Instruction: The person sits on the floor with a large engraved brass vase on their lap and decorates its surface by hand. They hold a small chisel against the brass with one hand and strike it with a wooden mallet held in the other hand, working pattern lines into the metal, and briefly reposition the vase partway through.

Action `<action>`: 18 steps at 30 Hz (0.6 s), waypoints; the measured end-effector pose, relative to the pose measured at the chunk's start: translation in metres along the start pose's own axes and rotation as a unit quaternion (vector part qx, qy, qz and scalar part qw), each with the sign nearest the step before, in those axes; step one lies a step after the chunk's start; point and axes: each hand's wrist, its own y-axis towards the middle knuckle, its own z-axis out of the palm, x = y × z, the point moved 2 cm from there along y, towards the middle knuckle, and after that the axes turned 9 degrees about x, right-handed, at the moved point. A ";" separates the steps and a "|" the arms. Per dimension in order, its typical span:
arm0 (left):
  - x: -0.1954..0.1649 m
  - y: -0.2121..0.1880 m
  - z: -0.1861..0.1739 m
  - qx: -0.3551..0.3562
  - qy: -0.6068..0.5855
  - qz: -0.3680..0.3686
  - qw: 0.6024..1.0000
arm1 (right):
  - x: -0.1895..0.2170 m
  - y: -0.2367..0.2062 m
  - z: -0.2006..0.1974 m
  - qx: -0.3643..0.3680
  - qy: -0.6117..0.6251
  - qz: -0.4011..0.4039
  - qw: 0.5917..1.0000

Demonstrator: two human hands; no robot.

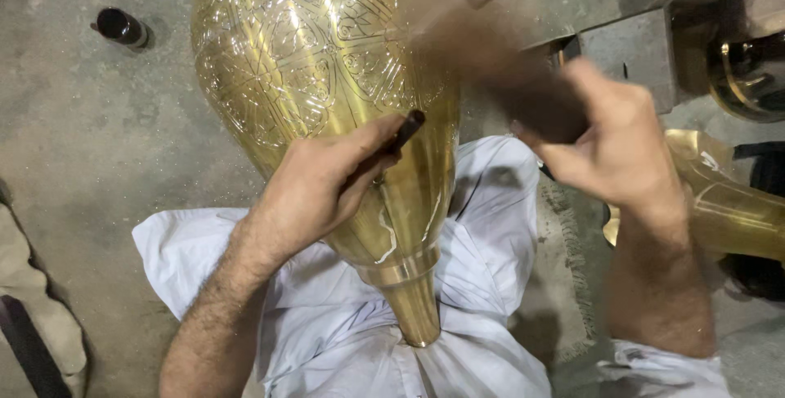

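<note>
Gripping a thin dark punch (391, 146), the left hand (323, 185) is curling its fingers (360, 157) tight around the shaft, thumb along the top, so that the tool's tip is pressing against the side of the brass vessel (327, 79). That vessel — a large, pear-shaped piece of polished yellow metal, engraved all over its wide upper body with scrolling leaf patterns — is lying across the person's lap on a white cloth (343, 324), its narrow smooth neck pointing down toward the body. The left forearm is reaching up from the lower left, wrist bent inward over the plain band of metal just below the engraving.

The right hand (609, 140) is closing into a full fist around the handle of a hammer (491, 62), which is showing only as a brown blur sweeping up and to the left above the punch; the head cannot be made out clearly. The right forearm is rising almost straight from the lower right.

On the grey concrete floor (98, 136), a small dark bottle (121, 27) is lying at upper left, well apart from the hands, and another brass piece (728, 210) is sitting at the right edge.
</note>
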 end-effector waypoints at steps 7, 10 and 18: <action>-0.002 0.019 -0.009 0.147 0.080 -0.004 0.986 | -0.017 -0.054 0.057 -0.036 0.170 0.077 0.982; -0.001 0.030 -0.010 0.226 0.111 -0.021 0.967 | -0.008 -0.078 0.082 -0.143 0.366 0.152 0.907; -0.007 0.053 -0.009 0.341 0.209 0.037 0.916 | 0.023 -0.107 0.135 -0.249 0.362 0.223 0.870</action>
